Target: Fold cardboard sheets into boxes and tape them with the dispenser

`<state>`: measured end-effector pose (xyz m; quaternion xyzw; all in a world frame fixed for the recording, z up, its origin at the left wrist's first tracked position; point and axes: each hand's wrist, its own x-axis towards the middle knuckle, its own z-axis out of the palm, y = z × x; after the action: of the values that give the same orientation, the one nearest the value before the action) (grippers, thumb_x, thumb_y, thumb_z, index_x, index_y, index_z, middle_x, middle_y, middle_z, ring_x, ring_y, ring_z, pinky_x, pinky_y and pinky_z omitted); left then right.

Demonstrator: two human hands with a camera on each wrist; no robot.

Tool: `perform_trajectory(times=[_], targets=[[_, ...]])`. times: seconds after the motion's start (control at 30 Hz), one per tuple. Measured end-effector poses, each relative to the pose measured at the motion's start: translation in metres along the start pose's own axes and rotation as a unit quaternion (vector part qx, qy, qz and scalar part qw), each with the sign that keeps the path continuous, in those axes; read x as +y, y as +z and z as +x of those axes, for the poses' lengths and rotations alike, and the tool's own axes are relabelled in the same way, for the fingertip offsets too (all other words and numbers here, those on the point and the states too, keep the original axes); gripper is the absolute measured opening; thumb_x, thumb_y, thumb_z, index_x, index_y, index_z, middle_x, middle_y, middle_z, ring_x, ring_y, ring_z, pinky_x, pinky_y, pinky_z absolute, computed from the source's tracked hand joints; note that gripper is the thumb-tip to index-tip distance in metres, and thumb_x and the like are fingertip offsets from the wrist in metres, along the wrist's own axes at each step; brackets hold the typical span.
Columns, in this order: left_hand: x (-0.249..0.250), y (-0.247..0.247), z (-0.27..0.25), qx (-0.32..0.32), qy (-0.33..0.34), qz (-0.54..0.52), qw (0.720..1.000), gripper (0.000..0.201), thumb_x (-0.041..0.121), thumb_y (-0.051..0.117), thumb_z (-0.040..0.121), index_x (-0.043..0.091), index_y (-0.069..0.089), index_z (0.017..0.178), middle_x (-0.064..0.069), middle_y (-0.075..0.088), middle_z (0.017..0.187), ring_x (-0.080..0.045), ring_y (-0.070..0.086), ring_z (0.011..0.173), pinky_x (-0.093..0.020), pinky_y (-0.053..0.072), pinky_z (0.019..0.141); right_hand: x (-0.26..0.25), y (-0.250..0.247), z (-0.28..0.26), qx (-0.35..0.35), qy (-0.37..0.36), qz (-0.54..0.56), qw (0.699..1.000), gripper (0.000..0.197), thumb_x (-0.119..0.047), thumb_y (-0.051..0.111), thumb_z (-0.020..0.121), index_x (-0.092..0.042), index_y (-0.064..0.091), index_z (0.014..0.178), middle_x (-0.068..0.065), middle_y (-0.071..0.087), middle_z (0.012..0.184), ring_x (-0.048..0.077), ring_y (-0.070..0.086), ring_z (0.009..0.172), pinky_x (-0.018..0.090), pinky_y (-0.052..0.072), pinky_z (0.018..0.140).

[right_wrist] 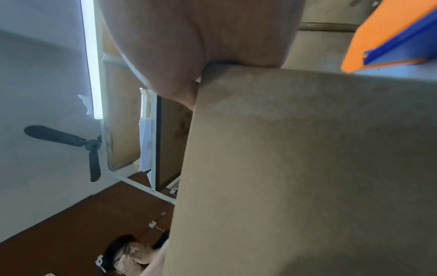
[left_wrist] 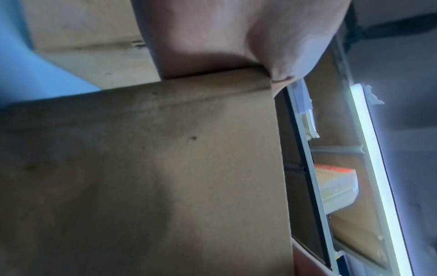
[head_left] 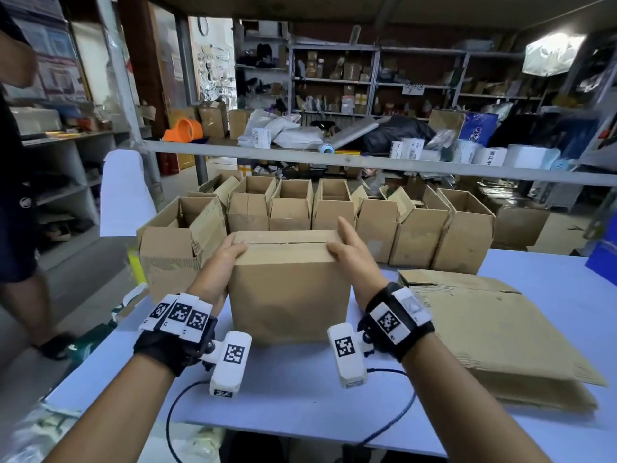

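A brown cardboard box (head_left: 290,295) stands upright on the pale blue table (head_left: 300,396) in front of me. Its top flaps are folded down and meet in a seam. My left hand (head_left: 237,244) lies against the box's upper left edge, thumb and fingers flat over the top flap. My right hand (head_left: 339,237) presses the upper right edge, thumb on top and fingers straight along the side. Both wrist views are filled by the box wall (left_wrist: 165,168) (right_wrist: 307,168) with a palm above it. I see no tape on the seam.
A stack of flat cardboard sheets (head_left: 484,329) lies at my right. A row of open folded boxes (head_left: 334,208) stands behind, and another open box (head_left: 173,252) at the left. An orange plastic object (head_left: 183,130) sits on the shelf. A person (head_left: 16,195) stands at far left.
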<state>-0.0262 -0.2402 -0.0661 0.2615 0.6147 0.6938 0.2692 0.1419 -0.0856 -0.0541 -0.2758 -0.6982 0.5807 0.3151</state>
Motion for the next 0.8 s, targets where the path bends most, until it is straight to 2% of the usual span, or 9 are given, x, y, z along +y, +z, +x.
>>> perform_trajectory(times=[0.1, 0.17, 0.27, 0.33, 0.47, 0.57, 0.67, 0.73, 0.8], targets=[[-0.009, -0.001, -0.002, -0.009, -0.002, -0.066, 0.998, 0.042, 0.029, 0.05, 0.101, 0.024, 0.051, 0.143, 0.011, 0.06, 0.139, -0.006, 0.057, 0.125, -0.03, 0.04, 0.109, 0.004, -0.001, -0.002, 0.014, 0.006, 0.084, 0.996, 0.065, -0.009, 0.048, 0.101, -0.028, 0.03, 0.161, -0.009, 0.03, 0.164, 0.004, 0.042, 0.131, 0.017, 0.038, 0.097], [-0.013, -0.003, -0.003, -0.014, -0.006, -0.088, 0.996, 0.049, 0.031, 0.051, 0.1, 0.022, 0.045, 0.148, 0.007, 0.054, 0.145, -0.012, 0.052, 0.133, -0.035, 0.035, 0.115, 0.005, -0.002, -0.007, 0.01, 0.026, 0.119, 0.992, 0.062, -0.012, 0.049, 0.102, -0.028, 0.032, 0.16, -0.007, 0.038, 0.159, 0.006, 0.053, 0.119, 0.016, 0.044, 0.085], [-0.015, -0.002, -0.01, -0.029, 0.001, -0.095, 0.995, 0.041, 0.034, 0.053, 0.099, 0.024, 0.056, 0.138, 0.011, 0.065, 0.132, -0.008, 0.061, 0.121, -0.028, 0.045, 0.097, 0.01, -0.004, -0.018, -0.052, 0.043, 0.173, 0.983, 0.047, -0.028, 0.048, 0.105, -0.02, 0.046, 0.151, 0.007, 0.057, 0.147, 0.019, 0.062, 0.122, 0.028, 0.052, 0.091], [-0.014, -0.003, -0.014, -0.02, 0.003, -0.082, 0.996, 0.049, 0.035, 0.055, 0.097, 0.023, 0.05, 0.144, 0.015, 0.062, 0.134, -0.002, 0.06, 0.119, -0.023, 0.043, 0.096, 0.014, -0.007, -0.028, -0.077, 0.051, 0.179, 0.979, 0.045, -0.039, 0.049, 0.103, -0.015, 0.059, 0.139, 0.015, 0.064, 0.138, 0.018, 0.066, 0.113, 0.03, 0.052, 0.089], [-0.005, -0.011, -0.03, -0.035, 0.042, 0.019, 0.998, 0.028, 0.034, 0.051, 0.1, 0.043, 0.059, 0.126, 0.041, 0.065, 0.105, 0.023, 0.056, 0.103, -0.007, 0.041, 0.082, 0.017, -0.01, -0.053, -0.057, 0.102, 0.164, 0.98, 0.06, -0.066, 0.07, 0.083, -0.022, 0.074, 0.123, -0.001, 0.076, 0.12, 0.012, 0.069, 0.113, 0.034, 0.047, 0.104], [0.006, -0.017, -0.046, -0.053, 0.09, 0.13, 0.986, 0.037, 0.033, 0.054, 0.099, 0.068, 0.063, 0.094, 0.049, 0.061, 0.095, 0.032, 0.051, 0.093, 0.007, 0.037, 0.068, 0.024, -0.013, -0.07, 0.003, 0.127, 0.121, 0.984, 0.092, -0.088, 0.076, 0.054, -0.036, 0.065, 0.13, -0.013, 0.066, 0.132, 0.007, 0.058, 0.126, 0.04, 0.039, 0.114], [0.007, -0.029, -0.055, -0.062, 0.128, 0.175, 0.974, 0.037, 0.027, 0.063, 0.096, 0.06, 0.056, 0.11, 0.037, 0.066, 0.105, 0.02, 0.058, 0.098, 0.004, 0.041, 0.072, 0.022, -0.02, -0.081, -0.015, 0.14, 0.11, 0.984, 0.089, -0.094, 0.07, 0.051, -0.048, 0.063, 0.127, -0.02, 0.064, 0.133, 0.006, 0.056, 0.127, 0.048, 0.044, 0.104], [0.004, -0.035, -0.057, -0.074, 0.155, 0.201, 0.965, 0.053, 0.009, 0.069, 0.091, 0.052, 0.053, 0.117, 0.03, 0.065, 0.112, 0.009, 0.062, 0.105, -0.004, 0.048, 0.08, 0.016, -0.025, -0.084, -0.072, 0.101, 0.106, 0.987, 0.093, -0.094, 0.063, 0.059, -0.052, 0.051, 0.141, -0.026, 0.054, 0.145, 0.003, 0.046, 0.136, 0.053, 0.039, 0.109], [0.001, -0.035, -0.058, -0.075, 0.179, 0.21, 0.958, 0.062, -0.007, 0.069, 0.086, 0.043, 0.052, 0.118, 0.018, 0.063, 0.12, -0.002, 0.062, 0.114, -0.016, 0.051, 0.089, 0.009, -0.026, -0.078, -0.094, 0.039, 0.171, 0.98, 0.08, -0.08, 0.064, 0.078, -0.047, 0.046, 0.149, -0.024, 0.052, 0.149, 0.001, 0.048, 0.134, 0.047, 0.045, 0.108]])
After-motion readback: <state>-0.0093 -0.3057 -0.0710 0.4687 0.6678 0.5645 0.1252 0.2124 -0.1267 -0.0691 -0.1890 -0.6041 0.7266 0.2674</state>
